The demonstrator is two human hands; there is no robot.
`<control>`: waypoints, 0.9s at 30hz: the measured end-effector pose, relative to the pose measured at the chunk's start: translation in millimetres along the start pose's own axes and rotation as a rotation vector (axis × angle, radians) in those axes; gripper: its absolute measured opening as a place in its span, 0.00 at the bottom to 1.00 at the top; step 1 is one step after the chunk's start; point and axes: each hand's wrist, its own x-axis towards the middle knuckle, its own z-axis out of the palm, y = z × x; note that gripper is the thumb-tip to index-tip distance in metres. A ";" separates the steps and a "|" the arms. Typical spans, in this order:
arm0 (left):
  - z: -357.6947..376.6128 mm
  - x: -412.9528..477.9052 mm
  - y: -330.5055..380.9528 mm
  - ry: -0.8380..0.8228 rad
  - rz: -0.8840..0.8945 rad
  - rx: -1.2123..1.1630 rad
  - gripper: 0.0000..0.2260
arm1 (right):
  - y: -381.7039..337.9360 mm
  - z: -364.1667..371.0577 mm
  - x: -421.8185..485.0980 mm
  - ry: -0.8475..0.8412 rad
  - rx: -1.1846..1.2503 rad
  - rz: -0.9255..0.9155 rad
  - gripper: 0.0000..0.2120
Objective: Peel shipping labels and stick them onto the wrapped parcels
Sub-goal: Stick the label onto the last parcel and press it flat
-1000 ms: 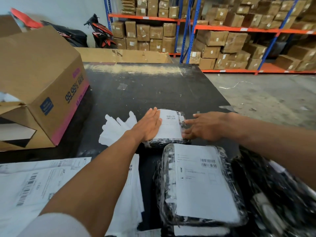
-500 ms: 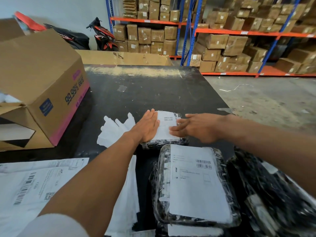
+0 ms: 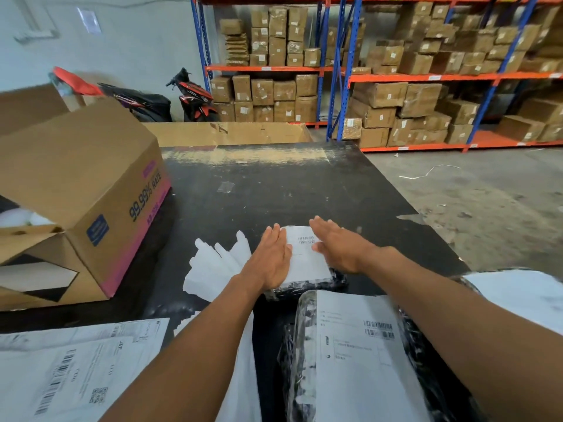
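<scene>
now both hands, l (image 3: 269, 258) & r (image 3: 341, 246), flat open on parcel label (image 3: 306, 257); box (image 3: 91, 190) reads "99.99% rate".

Hidden, cropped and illegible regions of the head view.
The left hand (image 3: 268, 260) and right hand (image 3: 341, 249) cover both side edges of the small parcel's label (image 3: 306, 258); its print is too small to read (likewise the nearer label (image 3: 362, 354)). The frame's bottom edge crops the large parcel (image 3: 297, 360), and the right edge crops another wrapped parcel (image 3: 518, 295).
</scene>
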 end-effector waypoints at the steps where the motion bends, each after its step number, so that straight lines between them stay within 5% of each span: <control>1: -0.1 0.6 -0.9 -0.001 0.002 -0.004 0.24 | -0.6 4.7 4.0 -0.006 0.007 0.003 0.29; 11: -4.8 0.2 -2.6 -0.041 0.016 0.021 0.25 | 4.4 22.9 12.9 -0.122 -0.040 -0.023 0.30; 17: -2.9 -65.2 -10.9 -0.093 0.419 0.391 0.27 | 7.2 25.4 13.0 -0.122 -0.029 -0.040 0.30; 22: -42.8 -101.1 -56.5 -0.026 0.554 0.737 0.26 | 5.9 23.4 13.9 -0.138 -0.019 -0.034 0.30; 27: -26.7 -88.6 -18.0 -0.097 0.482 0.536 0.28 | 5.7 23.3 11.9 -0.130 -0.035 -0.036 0.29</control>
